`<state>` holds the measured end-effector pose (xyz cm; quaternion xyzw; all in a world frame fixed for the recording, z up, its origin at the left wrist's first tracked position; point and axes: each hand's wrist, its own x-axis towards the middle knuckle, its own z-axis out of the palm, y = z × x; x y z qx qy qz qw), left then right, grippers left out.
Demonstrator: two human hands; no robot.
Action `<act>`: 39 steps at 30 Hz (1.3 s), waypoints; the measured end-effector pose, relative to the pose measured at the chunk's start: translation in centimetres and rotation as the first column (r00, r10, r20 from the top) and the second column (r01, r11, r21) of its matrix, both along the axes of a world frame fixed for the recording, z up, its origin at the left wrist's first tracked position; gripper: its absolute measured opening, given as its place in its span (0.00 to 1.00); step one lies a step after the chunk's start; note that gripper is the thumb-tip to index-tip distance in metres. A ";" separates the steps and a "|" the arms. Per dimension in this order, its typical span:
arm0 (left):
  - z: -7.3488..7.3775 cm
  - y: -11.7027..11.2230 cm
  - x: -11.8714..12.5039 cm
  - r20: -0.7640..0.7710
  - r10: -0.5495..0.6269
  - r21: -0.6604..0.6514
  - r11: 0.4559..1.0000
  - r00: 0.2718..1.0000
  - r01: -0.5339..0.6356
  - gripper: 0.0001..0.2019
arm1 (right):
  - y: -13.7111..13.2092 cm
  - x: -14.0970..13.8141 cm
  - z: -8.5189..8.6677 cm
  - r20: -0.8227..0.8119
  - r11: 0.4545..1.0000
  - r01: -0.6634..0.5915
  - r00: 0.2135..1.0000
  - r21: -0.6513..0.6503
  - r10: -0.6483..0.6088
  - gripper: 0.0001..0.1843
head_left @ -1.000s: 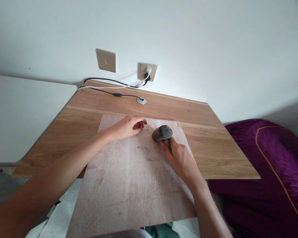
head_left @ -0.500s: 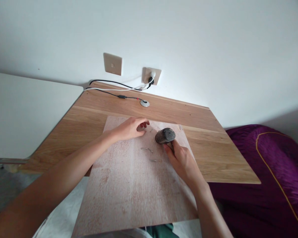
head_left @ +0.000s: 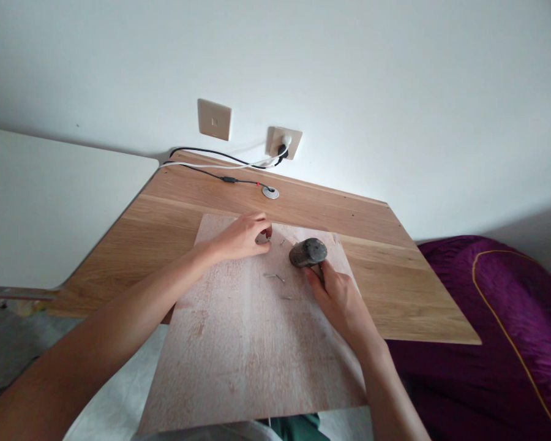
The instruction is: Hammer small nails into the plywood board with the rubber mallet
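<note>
My right hand is closed around the handle of a hammer, whose thick, dark cylindrical head hovers over the pale wooden board. Near the board's far edge, my left hand has its thumb and fingers closed about a small nail. Another nail stands just to the right of those fingers. Closer to me, a pair of loose nails lies on the board, with one more nail below them.
Under the board is a wooden tabletop. Black and white cables run along its back to a wall socket, beside a metal cable grommet. A white panel stands at left; purple bedding lies at right.
My left fingers have come together around the small nail, where they were spread apart before. The hammer stays in nearly the same place, and the whole view has shifted slightly.
</note>
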<state>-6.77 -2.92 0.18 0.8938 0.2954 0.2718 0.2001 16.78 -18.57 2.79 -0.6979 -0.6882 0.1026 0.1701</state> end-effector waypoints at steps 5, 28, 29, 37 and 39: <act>0.0 0.0 0.0 -0.008 0.009 0.016 1.000 1.000 -0.009 0.04 | 0.0 0.0 -0.1 0.018 1.000 0.011 1.000 0.000 -0.011 0.15; 0.1 0.0 -0.2 0.000 0.003 0.001 1.000 1.000 -0.003 0.03 | -0.1 0.1 -0.2 -0.027 1.000 -0.017 0.999 0.012 0.018 0.15; 0.1 0.0 -0.2 -0.004 0.004 0.004 1.000 1.000 -0.004 0.03 | -0.1 0.2 -0.2 -0.026 1.000 -0.022 0.999 0.008 0.022 0.15; 0.2 0.0 -0.1 -0.018 -0.003 0.006 1.000 1.000 0.003 0.03 | 0.0 0.2 -0.2 -0.044 0.999 -0.034 0.998 0.018 0.035 0.14; 0.2 0.0 -0.1 -0.016 -0.007 0.005 1.000 1.000 0.007 0.03 | 0.0 0.1 -0.1 -0.045 0.999 -0.031 0.998 0.014 0.031 0.14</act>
